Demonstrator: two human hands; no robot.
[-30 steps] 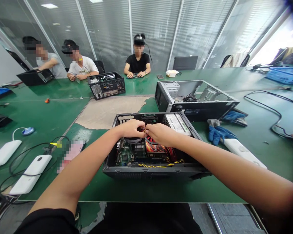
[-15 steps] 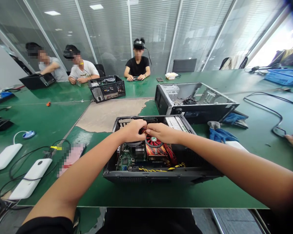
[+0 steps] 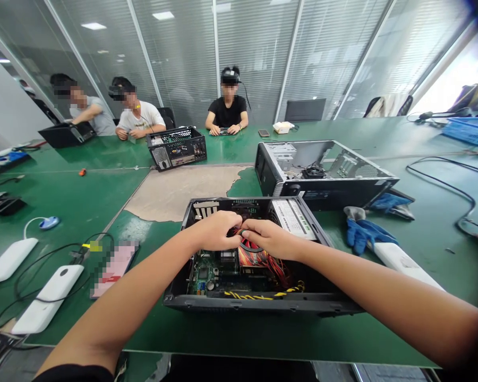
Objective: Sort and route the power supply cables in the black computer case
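Observation:
An open black computer case (image 3: pixel 239 305) lies in front of me, with my two hands reaching into it. My left hand (image 3: pixel 219 232) and my right hand (image 3: pixel 269 237) meet fingertip to fingertip above the graphics card (image 3: pixel 252 258), which has a red fan. Both are closed in a pinch around thin reddish wires (image 3: pixel 235 231); my fingers hide the wires' ends. Below my left hand is the green motherboard (image 3: pixel 202 274). A labelled power supply (image 3: pixel 292 218) fills the back right corner. Loose red wires (image 3: pixel 276 269) and a yellow-black cable (image 3: pixel 249 295) run inside the case.
Behind stands a larger open case (image 3: pixel 334 188), with blue gloves (image 3: pixel 360 233) and a white power bank (image 3: pixel 406 262) to its front right. Another case (image 3: pixel 177 151) sits farther back. A phone (image 3: pixel 117 268), cables and white power banks (image 3: pixel 50 297) lie left. Several people sit around the table.
The view has tilted, so the case and table sit lower in the picture. My hands stay pinched together over the graphics card, with only small finger shifts.

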